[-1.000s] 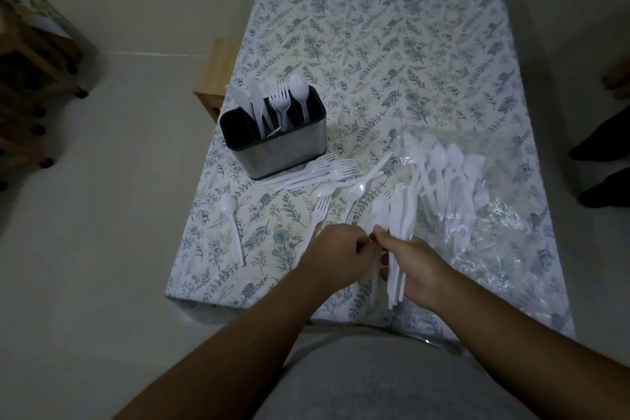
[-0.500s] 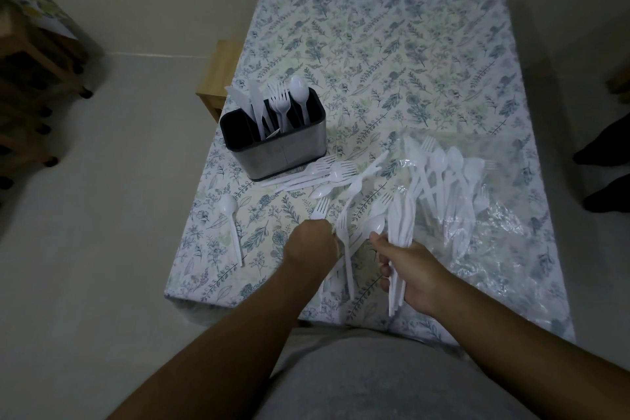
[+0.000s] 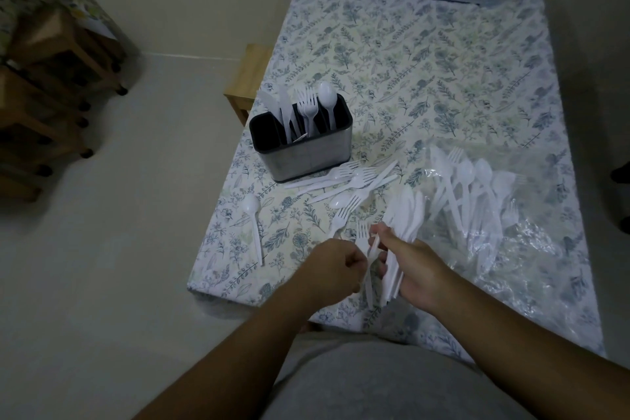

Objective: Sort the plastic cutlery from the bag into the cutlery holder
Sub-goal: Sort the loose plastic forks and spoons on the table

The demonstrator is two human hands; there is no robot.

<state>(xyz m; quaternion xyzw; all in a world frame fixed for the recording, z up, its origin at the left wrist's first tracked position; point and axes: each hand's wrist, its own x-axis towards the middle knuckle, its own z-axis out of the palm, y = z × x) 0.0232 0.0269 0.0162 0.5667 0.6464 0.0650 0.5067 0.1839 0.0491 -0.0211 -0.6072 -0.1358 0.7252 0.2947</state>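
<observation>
Right hand (image 3: 414, 269) grips a bundle of white plastic knives (image 3: 404, 215); left hand (image 3: 335, 268) pinches one white plastic fork (image 3: 365, 249). Best pull it straight out, then carry it to eleven o'clock, into the steel cutlery holder's (image 3: 306, 153) fork slot.

Holder (image 3: 308, 150) left of bag (image 3: 504, 215).

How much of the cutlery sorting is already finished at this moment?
Only a small part. The cutlery holder holds a few knives, forks and one spoon. In hand: the right hand grips a bundle of knives; the left hand pinches a fork. Left: loose forks and spoons, a lone spoon, and many pieces on the bag.
</observation>
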